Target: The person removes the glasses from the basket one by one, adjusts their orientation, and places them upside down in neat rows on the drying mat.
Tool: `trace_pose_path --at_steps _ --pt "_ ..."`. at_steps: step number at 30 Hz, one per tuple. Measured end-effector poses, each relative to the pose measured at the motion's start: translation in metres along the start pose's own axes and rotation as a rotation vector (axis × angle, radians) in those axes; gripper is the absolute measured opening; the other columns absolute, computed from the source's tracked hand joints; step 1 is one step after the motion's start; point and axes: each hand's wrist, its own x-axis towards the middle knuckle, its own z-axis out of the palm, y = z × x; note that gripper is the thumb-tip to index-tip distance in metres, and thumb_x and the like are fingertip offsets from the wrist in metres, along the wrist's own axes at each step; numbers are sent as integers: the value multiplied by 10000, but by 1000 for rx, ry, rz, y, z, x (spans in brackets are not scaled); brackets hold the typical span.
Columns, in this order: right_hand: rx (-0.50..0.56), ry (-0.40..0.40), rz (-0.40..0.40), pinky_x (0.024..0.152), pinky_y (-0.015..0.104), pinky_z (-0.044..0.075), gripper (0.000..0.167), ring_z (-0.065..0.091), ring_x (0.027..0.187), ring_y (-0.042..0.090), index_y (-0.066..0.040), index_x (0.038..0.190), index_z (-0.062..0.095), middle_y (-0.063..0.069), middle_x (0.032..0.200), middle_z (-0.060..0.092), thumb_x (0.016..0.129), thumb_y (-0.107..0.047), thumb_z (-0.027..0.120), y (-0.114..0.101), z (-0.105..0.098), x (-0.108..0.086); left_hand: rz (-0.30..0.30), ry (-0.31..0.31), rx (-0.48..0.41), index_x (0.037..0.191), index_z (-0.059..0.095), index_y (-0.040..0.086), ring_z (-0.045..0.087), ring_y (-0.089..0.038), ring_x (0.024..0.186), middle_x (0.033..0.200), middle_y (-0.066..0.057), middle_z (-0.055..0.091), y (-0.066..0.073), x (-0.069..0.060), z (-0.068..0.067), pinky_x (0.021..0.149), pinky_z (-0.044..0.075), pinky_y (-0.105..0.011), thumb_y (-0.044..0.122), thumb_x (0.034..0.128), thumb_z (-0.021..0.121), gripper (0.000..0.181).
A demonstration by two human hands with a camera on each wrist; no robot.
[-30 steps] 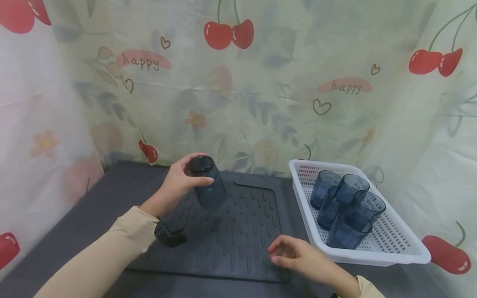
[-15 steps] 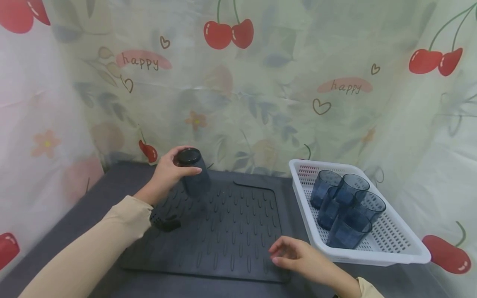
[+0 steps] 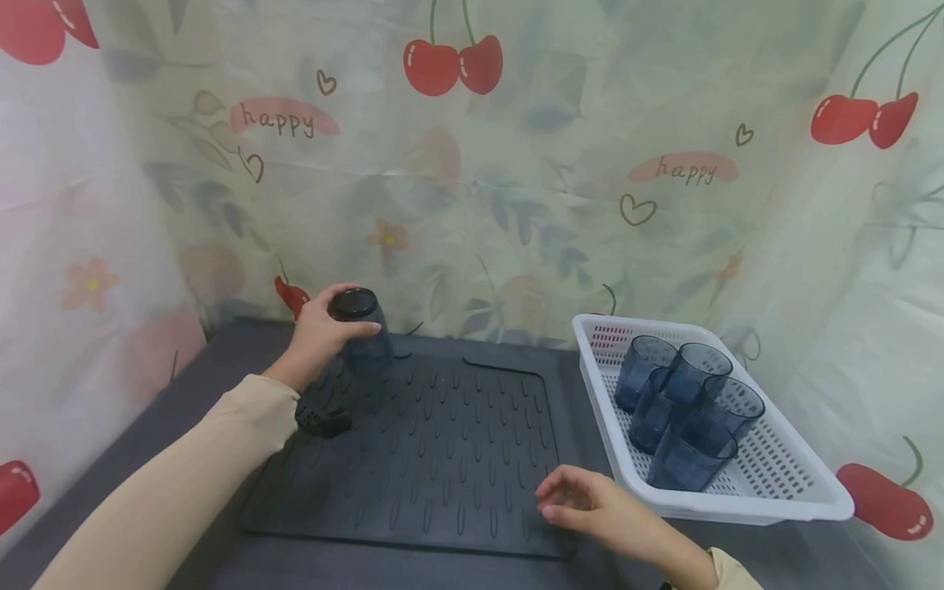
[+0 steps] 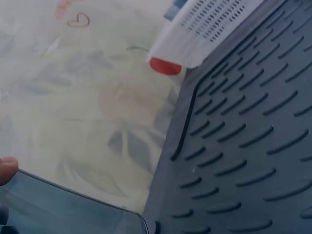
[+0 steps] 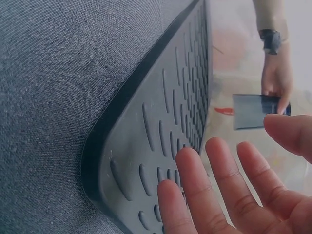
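Note:
My left hand (image 3: 319, 336) grips a blue see-through drinking glass (image 3: 369, 336) near its thick base, which points up. The glass is upside down at the back left of a black ridged drying mat (image 3: 442, 442); in the right wrist view the glass (image 5: 248, 112) appears apart from the mat. Its side (image 4: 63, 209) fills the lower left of the left wrist view. My right hand (image 3: 590, 504) hovers by the mat's front right corner, fingers loosely bent around nothing. Several similar glasses (image 3: 693, 451) sit together in a white perforated basket (image 3: 796, 483) on the right.
The mat lies on a dark grey cloth-covered table (image 3: 243, 352). A patterned curtain (image 3: 531, 205) with cherries hangs right behind the table and along both sides. The basket's left wall stands close to the mat's right edge.
My left hand has carried the glass leftward and toward the back of the mat, and the glass now looks more upright. My right hand has hardly moved.

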Motion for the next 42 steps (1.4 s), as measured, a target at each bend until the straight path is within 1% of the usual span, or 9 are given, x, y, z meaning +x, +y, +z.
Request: trace_pose_path --at_steps 3,7,12,15,22,25,32,38,42 --pt "8 -2 7 698 220 503 286 613 836 83 24 1122 589 164 1031 639 950 -202 626 0 0 1 -8 24 44 1449 411 164 489 -342 1259 1429 -163 443 -6 4 -2 1012 427 -522 159 809 789 743" --pt "18 -5 13 706 218 505 292 617 844 87 31 1121 587 172 1033 636 947 -199 630 0 0 1 -13 34 62 1447 413 143 479 -357 1268 1443 -172 427 -15 7 -2 1011 432 -521 145 808 787 741" --pt "18 -7 5 715 217 509 295 622 851 89 42 1119 582 192 1036 633 948 -194 628 0 1 1 -22 49 76 1445 415 132 477 -363 1270 1446 -176 421 -22 6 1 1011 431 -519 137 806 787 739" --pt "18 -4 5 719 217 509 297 624 853 88 43 1117 582 191 1035 636 948 -196 627 0 0 1 -26 51 81 1449 411 134 476 -366 1271 1452 -176 415 -25 6 3 1013 428 -522 133 809 783 740" --pt "33 -5 13 722 219 510 295 627 856 99 45 1122 578 180 1028 634 952 -191 622 1 0 2 -39 19 95 1473 375 129 474 -364 1277 1454 -185 418 -32 5 7 1011 425 -514 152 816 781 773" --pt "32 -3 11 722 218 510 293 628 853 99 43 1120 581 179 1026 636 951 -193 624 1 0 2 -47 15 97 1474 374 133 477 -363 1275 1448 -186 430 -35 5 8 1010 426 -513 153 812 784 779" --pt "14 3 4 718 223 511 288 623 854 84 29 1120 588 173 1034 637 952 -202 623 2 0 1 -62 27 132 1476 376 144 478 -368 1271 1437 -189 448 -40 6 11 1010 418 -524 150 809 785 782" --pt "15 2 8 716 224 513 284 621 855 84 24 1125 588 165 1043 636 955 -202 618 2 0 1 -59 39 156 1466 396 153 486 -367 1262 1426 -187 463 -44 8 14 1005 422 -525 155 801 793 775" --pt "16 0 10 716 223 512 289 619 856 84 27 1126 586 170 1044 634 954 -202 620 2 0 2 -56 40 157 1465 396 137 492 -369 1256 1423 -190 465 -46 8 14 1000 426 -525 145 800 793 775"
